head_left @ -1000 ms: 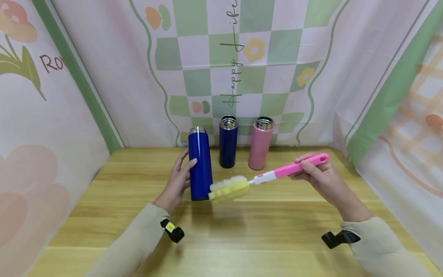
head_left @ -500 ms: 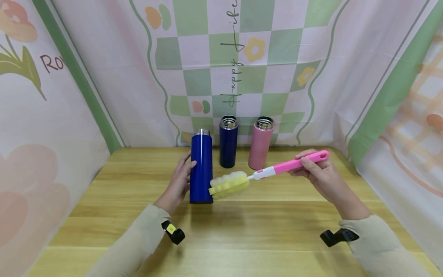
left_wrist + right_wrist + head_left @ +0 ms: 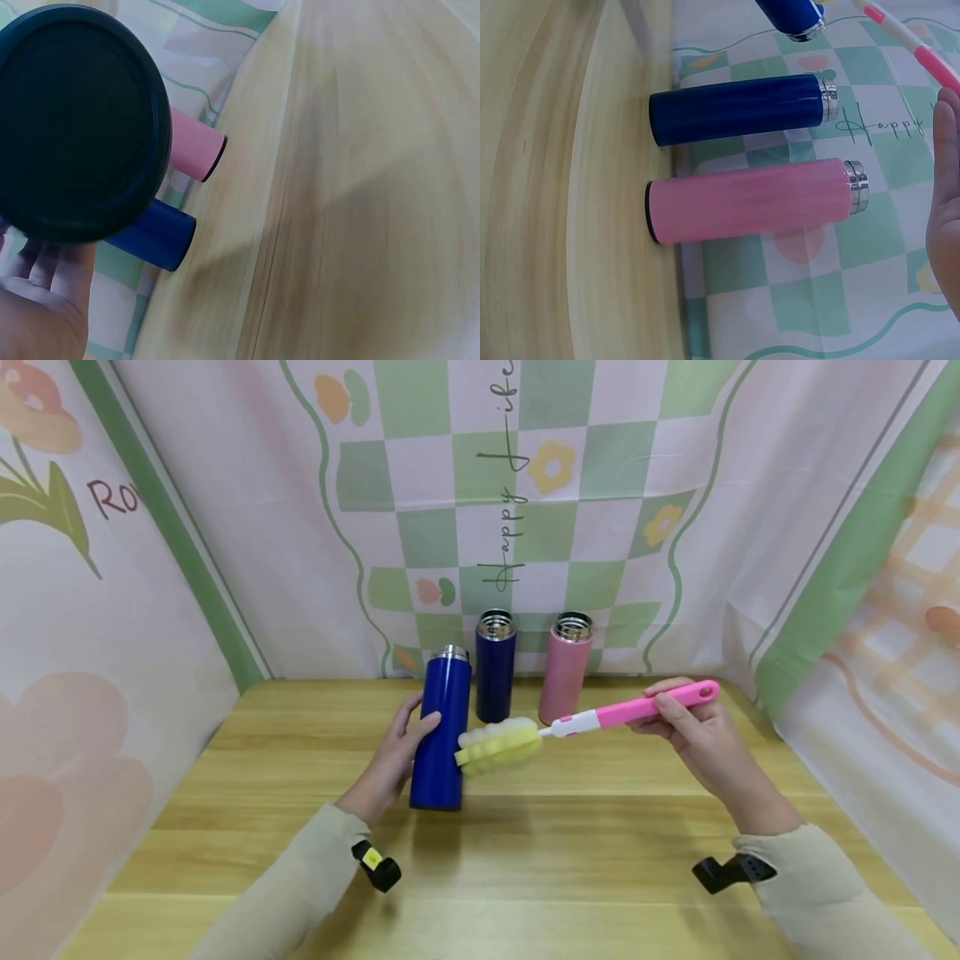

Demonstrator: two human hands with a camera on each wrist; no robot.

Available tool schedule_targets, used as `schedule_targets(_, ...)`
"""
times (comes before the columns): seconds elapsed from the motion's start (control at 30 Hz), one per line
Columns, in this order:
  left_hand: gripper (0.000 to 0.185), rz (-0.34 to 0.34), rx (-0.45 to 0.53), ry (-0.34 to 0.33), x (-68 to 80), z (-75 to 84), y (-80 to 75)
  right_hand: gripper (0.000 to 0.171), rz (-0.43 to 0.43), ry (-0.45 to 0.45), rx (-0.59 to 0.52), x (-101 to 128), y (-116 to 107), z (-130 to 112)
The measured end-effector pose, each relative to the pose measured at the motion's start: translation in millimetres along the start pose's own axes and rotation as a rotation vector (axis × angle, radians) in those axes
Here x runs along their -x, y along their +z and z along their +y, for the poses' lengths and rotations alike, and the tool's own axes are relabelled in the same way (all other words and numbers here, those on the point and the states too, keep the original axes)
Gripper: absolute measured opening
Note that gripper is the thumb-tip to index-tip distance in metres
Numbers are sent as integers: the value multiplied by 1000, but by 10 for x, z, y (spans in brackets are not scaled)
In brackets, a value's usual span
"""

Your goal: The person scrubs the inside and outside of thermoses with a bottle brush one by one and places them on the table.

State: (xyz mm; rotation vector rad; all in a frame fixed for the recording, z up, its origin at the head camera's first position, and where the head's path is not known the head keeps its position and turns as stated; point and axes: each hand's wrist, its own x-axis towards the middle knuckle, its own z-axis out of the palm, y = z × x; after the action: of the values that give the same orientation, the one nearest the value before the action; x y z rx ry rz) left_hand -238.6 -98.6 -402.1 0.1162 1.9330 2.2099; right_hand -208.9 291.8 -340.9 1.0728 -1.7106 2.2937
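- Head cam: we look forward and down from above the wooden table (image 3: 525,877), backdrop wall across the upper frame, both forearms entering from the lower corners. Widest view we have.
- Left wrist cam: we sit very close under the bright blue bottle (image 3: 75,120); its dark base fills the upper left of the frame. View is rolled, table running up the right side.
- Right wrist cam: we look across the table at the backdrop, also rolled; bottles appear lying sideways.
- Shared: navy bottle (image 3: 495,664) (image 3: 735,109) (image 3: 154,236) and pink bottle (image 3: 564,670) (image 3: 750,199) (image 3: 196,150) show in all three views.
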Motion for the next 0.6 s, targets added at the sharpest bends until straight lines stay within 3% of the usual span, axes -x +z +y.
schedule_targets(0.37,79,-46,-55,-20,-11,-32,42,23,149,-82,-59,10,-31,-13)
schedule_targets(0.6,76,-29,-119,-46,-26,-34,44,22,195,-116,-77,4,-23,-21)
